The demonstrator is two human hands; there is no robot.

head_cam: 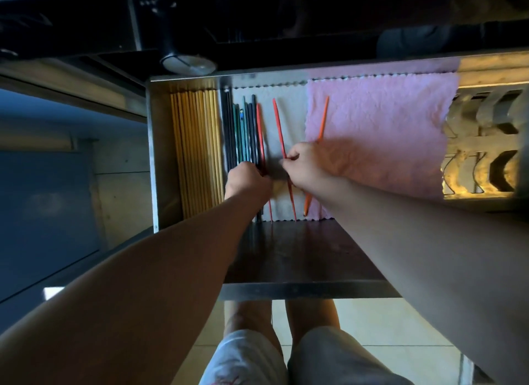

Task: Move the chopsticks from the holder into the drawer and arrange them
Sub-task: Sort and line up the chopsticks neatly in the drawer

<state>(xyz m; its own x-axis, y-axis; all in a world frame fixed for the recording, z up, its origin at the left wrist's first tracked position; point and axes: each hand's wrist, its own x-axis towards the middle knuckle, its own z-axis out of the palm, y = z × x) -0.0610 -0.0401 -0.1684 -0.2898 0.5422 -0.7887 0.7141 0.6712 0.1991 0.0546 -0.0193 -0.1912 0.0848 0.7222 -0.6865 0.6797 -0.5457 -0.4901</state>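
An open metal drawer (156,155) holds a row of yellow wooden chopsticks (197,144) at its left. Beside them lie dark and teal chopsticks (242,127) on a white cloth (289,121). My left hand (247,180) rests on the near part of the dark bundle, fingers curled over it and over a red chopstick (260,127). My right hand (307,165) pinches a second red chopstick (279,127) between thumb and fingers. An orange chopstick (323,118) lies under that hand, across a pink cloth (380,127). No holder is in view.
A wooden rack with curved slots (483,144) fills the drawer's right end. The drawer's dark front panel (303,253) lies near me. A round metal base (187,64) stands on the dark counter behind. Below are my knees and a tiled floor (372,327).
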